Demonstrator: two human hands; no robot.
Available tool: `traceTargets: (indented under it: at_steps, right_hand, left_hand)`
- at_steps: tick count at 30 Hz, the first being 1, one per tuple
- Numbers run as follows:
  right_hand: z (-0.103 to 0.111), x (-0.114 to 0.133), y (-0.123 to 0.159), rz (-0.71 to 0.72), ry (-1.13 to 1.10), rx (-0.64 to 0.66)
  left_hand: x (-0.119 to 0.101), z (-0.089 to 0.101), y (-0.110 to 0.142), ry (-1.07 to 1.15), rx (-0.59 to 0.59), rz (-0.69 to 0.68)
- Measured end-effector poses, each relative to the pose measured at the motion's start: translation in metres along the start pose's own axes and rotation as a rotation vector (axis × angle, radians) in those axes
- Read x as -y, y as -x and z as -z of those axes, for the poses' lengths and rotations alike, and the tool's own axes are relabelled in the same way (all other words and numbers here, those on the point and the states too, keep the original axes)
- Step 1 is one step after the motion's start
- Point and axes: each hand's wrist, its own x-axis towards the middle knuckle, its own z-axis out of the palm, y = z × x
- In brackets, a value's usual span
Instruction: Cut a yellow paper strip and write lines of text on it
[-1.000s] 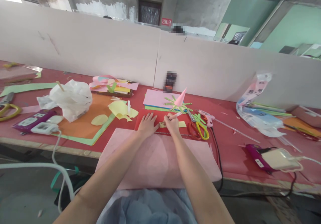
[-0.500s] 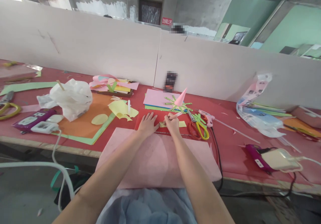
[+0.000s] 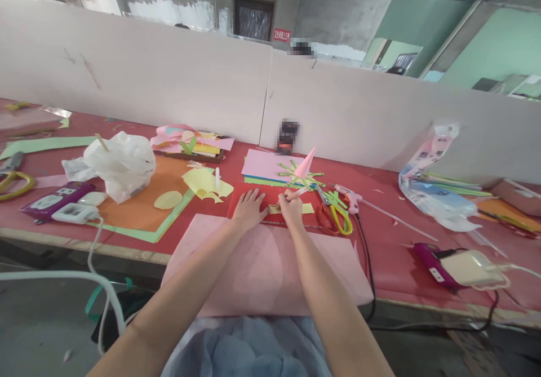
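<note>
My left hand [image 3: 249,210] lies flat with spread fingers on a red sheet [image 3: 236,194]. Close to its right, my right hand [image 3: 291,205] is closed around a pen [image 3: 302,190], whose pale upper end sticks out above the fingers. The pen's tip meets a small yellow paper strip [image 3: 307,208] on the red sheet. Just beyond the hands stands a pink paper cone [image 3: 305,164] amid green paper strips [image 3: 292,173] fanned out like a star. Scissors with red and yellow handles [image 3: 340,220] rest right of my right hand.
A pink glue gun [image 3: 352,198] with a black cord lies to the right. Purple power strips [image 3: 63,199] sit on both sides. A crumpled white bag [image 3: 122,165], orange paper [image 3: 139,213] and yellow scraps [image 3: 207,184] are on the left. A pale partition [image 3: 190,78] stands behind the table.
My right hand and the pen have shifted very slightly on the yellow strip. My left hand stays in place, and the other things have not visibly moved.
</note>
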Motion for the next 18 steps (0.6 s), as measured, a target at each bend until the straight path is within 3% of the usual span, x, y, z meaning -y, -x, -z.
traceTargets:
  at_steps: [18]
  right_hand:
    - [0.0010, 0.0009, -0.0012, -0.024, 0.035, -0.040]
  left_hand:
    - [-0.0005, 0.0009, 0.0006, 0.003, -0.003, -0.002]
